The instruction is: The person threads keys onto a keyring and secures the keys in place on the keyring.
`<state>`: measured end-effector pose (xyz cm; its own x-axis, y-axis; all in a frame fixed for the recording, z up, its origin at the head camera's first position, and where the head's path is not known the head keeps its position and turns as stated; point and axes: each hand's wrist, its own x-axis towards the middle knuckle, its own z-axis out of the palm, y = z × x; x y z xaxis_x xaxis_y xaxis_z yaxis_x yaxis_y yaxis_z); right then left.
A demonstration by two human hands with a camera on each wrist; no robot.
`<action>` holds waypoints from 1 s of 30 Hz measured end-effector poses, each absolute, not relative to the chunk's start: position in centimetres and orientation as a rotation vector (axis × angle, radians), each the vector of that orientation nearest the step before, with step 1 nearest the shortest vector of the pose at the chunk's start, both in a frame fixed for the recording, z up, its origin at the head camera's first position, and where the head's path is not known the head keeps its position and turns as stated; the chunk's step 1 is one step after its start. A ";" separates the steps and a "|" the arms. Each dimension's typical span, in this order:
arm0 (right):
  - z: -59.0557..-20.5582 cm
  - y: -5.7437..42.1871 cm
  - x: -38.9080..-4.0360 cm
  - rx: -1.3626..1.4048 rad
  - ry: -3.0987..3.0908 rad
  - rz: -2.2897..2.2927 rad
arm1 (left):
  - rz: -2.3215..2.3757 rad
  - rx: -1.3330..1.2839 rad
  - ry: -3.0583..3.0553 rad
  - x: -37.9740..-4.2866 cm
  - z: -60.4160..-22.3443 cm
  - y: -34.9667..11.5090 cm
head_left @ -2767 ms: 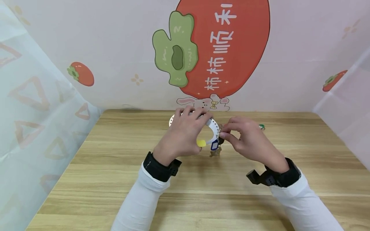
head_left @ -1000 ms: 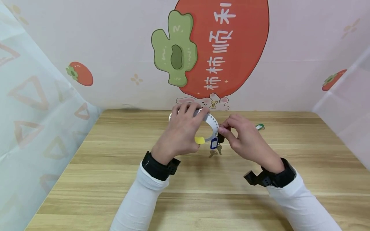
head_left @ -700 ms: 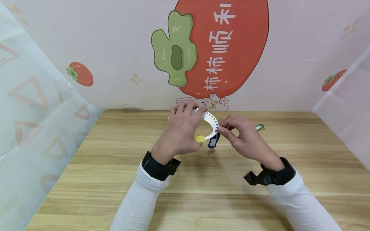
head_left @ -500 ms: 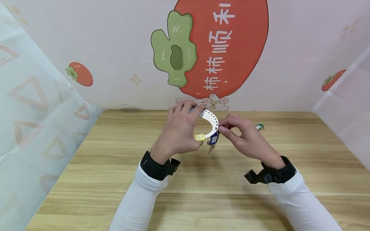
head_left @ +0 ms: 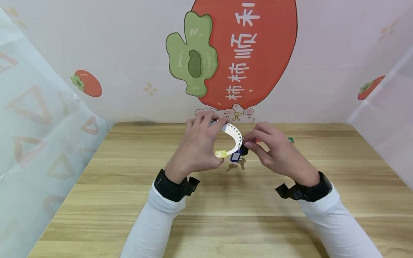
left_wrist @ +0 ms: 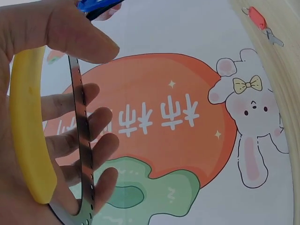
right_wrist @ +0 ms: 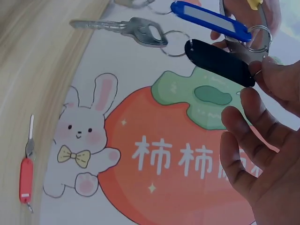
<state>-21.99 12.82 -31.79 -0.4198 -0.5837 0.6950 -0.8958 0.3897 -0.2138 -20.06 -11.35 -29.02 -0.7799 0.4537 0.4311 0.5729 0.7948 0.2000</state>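
Note:
My left hand grips a large perforated metal key ring by its yellow handle, fingers curled over the band. A blue key tag hangs by a split ring from the band's right side; its key shows at the upper edge of the right wrist view, partly cut off. Close beside it, my right hand pinches the small ring of a black key tag between thumb and forefinger. A silver key dangles from that tag. Whether its ring passes through a hole in the band, I cannot tell.
On the wooden table behind the right hand lie a red key tag with a key and a green tag, partly covered by the hand. A printed backdrop stands along the table's back edge.
The blue tag and the keys have swung below the ring, and the black tag shows again beside the blue one. The right hand has shifted slightly; both hands keep their holds.

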 end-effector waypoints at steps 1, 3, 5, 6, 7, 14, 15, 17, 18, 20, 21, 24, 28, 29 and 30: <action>-31.7 12.8 -22.0 1.264 -2.127 0.807 | -0.451 -0.787 -2.615 -20.1 -29.0 -11.4; -31.7 12.7 -21.9 1.261 -2.118 0.841 | -0.430 -0.804 -2.606 -20.0 -29.0 -11.4; -31.6 12.6 -21.8 1.248 -2.115 0.871 | -0.408 -0.820 -2.596 -19.9 -29.0 -11.3; -31.5 12.6 -21.7 1.237 -2.119 0.882 | -0.398 -0.826 -2.595 -19.9 -29.0 -11.3; -31.5 12.5 -21.6 1.226 -2.128 0.896 | -0.387 -0.832 -2.596 -19.9 -29.0 -11.2; -31.2 12.3 -20.7 1.061 -2.330 1.175 | -0.328 -0.863 -2.596 -19.9 -28.9 -11.0; -31.1 12.3 -20.6 1.031 -2.363 1.215 | -0.324 -0.864 -2.595 -19.9 -28.8 -11.0; -31.0 12.3 -20.6 0.990 -2.416 1.276 | -0.326 -0.866 -2.591 -19.8 -28.9 -11.0; -31.0 12.3 -20.5 0.977 -2.433 1.309 | -0.331 -0.864 -2.588 -19.8 -28.9 -10.9; -30.9 12.4 -20.6 0.962 -2.450 1.391 | -0.356 -0.857 -2.583 -19.8 -28.9 -10.9; -30.9 12.4 -20.6 0.964 -2.453 1.435 | -0.366 -0.850 -2.582 -19.8 -28.9 -10.9; -30.9 12.5 -20.7 0.982 -2.442 1.592 | -0.399 -0.827 -2.585 -19.7 -28.9 -10.9; -31.1 12.5 -20.9 1.030 -2.396 1.772 | -0.435 -0.793 -2.590 -19.7 -28.9 -11.1; -31.1 12.5 -20.9 1.047 -2.378 1.803 | -0.447 -0.788 -2.588 -19.7 -28.9 -11.1; -31.2 12.5 -21.0 1.067 -2.355 1.841 | -0.461 -0.785 -2.586 -19.7 -28.9 -11.2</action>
